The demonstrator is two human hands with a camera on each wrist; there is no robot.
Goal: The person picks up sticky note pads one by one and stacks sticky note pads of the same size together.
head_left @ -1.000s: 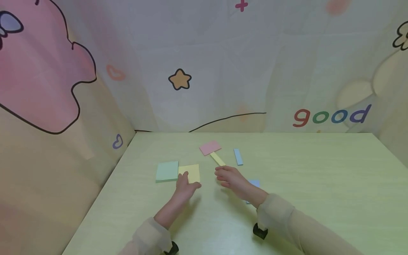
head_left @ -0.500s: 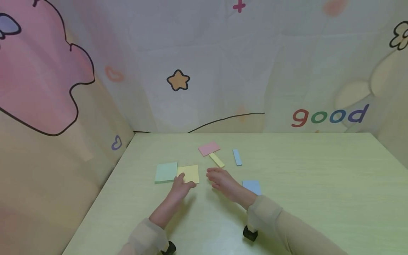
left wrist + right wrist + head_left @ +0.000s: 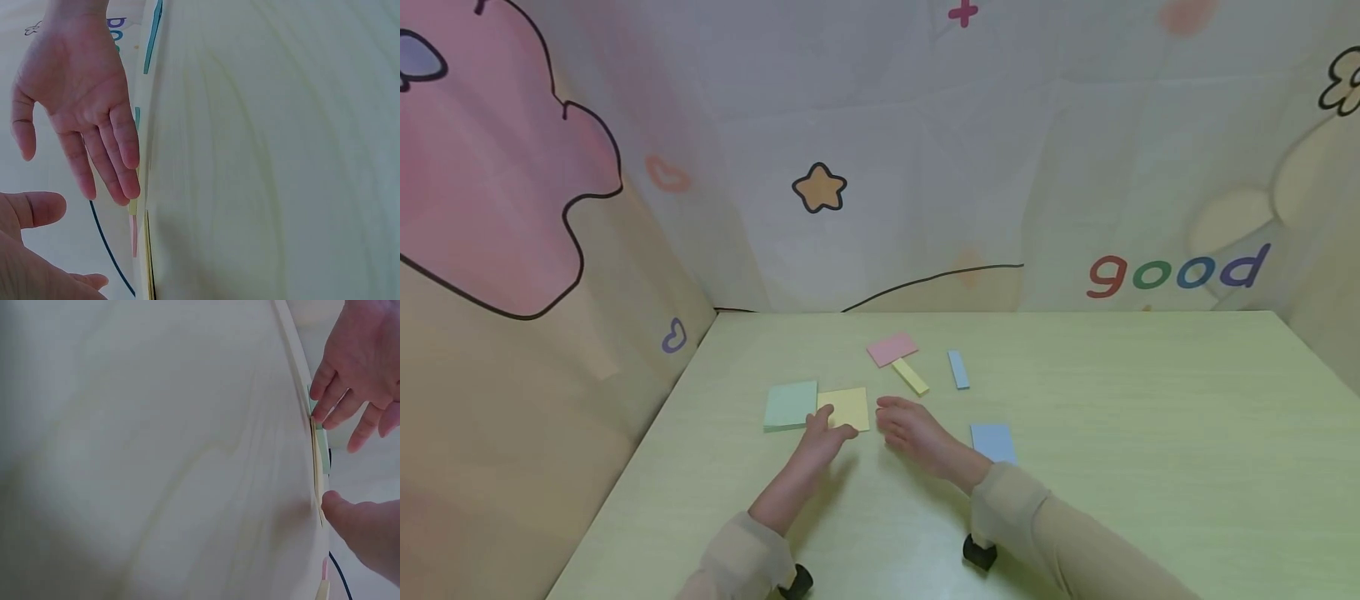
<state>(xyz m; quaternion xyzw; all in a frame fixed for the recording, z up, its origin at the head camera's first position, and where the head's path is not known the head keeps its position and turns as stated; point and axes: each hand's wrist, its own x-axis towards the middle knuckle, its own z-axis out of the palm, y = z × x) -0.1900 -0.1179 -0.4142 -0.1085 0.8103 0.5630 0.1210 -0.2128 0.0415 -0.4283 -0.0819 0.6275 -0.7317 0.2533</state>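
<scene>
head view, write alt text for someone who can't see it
A person's left hand is at a yellow square beside a green square on a pale table, the right hand just right of them. Beyond lie a pink rectangle, yellow strip and blue strip; a blue square lies near the right sleeve.

Pastel pads [image 3: 791, 406] and strips [image 3: 958, 369] lie on a pale table [image 3: 1157, 442].
</scene>
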